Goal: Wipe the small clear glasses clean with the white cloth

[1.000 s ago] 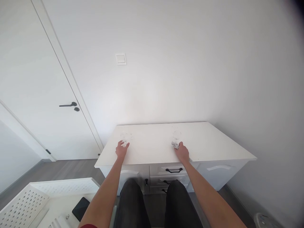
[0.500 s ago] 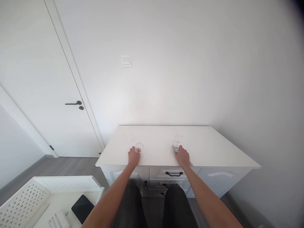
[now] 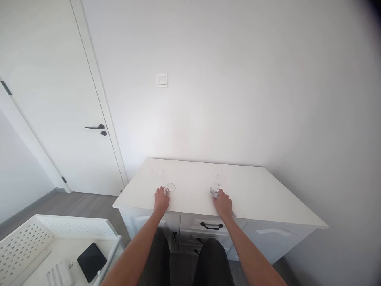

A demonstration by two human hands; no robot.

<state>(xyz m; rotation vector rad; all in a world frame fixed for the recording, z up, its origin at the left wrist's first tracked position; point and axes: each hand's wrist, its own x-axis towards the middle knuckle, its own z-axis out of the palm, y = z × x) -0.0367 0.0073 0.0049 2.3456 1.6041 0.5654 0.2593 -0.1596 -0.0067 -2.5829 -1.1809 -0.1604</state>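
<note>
A clear glass (image 3: 170, 188) is sitting in the curl of your left hand (image 3: 162, 199), its round rim showing to the right of the fingers, and that hand is grasping it. Your right hand (image 3: 223, 203), well apart from that glass, is clutching a crumpled pale cloth (image 3: 214, 193). A second clear glass (image 3: 220, 179) is showing just beyond the cloth; I cannot tell whether they are touching. Both hands are working over the front part of the white cabinet (image 3: 190, 186). To your lower left, a white cart (image 3: 71, 219) is holding a black device (image 3: 92, 262).
</note>
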